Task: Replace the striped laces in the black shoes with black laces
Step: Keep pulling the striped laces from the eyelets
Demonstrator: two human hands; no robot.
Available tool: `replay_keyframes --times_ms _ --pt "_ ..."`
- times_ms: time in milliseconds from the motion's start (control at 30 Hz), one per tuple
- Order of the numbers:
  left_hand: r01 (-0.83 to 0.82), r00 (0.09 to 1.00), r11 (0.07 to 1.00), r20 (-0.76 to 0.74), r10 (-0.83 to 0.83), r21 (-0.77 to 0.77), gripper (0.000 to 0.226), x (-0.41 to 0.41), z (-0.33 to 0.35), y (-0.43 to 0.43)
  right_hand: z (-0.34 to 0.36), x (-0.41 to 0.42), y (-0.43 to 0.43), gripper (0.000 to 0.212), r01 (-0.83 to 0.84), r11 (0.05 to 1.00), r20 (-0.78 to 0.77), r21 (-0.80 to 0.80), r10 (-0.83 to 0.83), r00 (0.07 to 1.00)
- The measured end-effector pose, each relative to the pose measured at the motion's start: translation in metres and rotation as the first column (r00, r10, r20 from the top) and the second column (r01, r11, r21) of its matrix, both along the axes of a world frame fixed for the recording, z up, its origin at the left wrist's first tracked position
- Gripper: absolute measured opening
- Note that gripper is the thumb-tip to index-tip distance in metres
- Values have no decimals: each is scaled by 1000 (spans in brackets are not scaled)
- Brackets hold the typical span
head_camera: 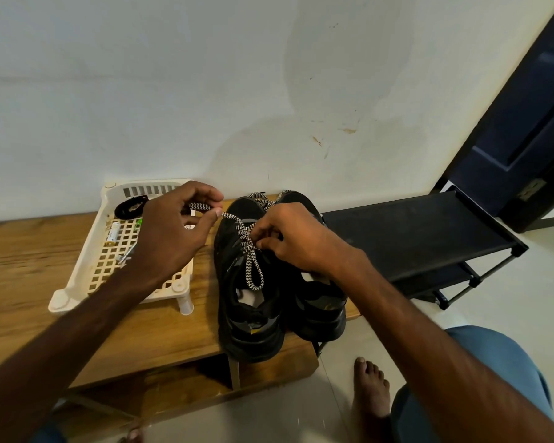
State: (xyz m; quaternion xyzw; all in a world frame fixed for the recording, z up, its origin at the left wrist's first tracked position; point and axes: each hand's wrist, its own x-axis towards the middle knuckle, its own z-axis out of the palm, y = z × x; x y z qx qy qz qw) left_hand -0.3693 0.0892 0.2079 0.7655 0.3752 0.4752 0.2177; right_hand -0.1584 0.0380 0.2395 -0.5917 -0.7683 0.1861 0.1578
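White tray sits on the table near its back edge. The coiled black laces are in the tray's far corner, plus a battery and some small bits I can't make out. Shoes stand at the table's right edge, heels toward the front. The striped lace is in the shoe nearer the tray. Left hand pinches its loose end over the tray's right side, and right hand pinches it at the crossing.
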Motion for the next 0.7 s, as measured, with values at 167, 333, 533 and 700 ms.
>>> replay_keyframes --times_ms 167,333,533,700 --pt "32 996 995 -82 -40 -94 24 -2 -6 4 -1 5 1 7 91 994 -17 58 -90 996" --pt "320 897 870 -175 -405 -375 42 6 -14 -4 -1 12 -5 3 205 978 -318 41 -182 930" --pt "290 891 899 -250 -379 -328 48 8 -15 -7 26 27 -7 16 268 963 -878 -16 -142 458" --pt "140 947 957 -249 -205 -254 31 18 -17 -16 23 33 -10 20 300 940 -972 -164 -205 112"
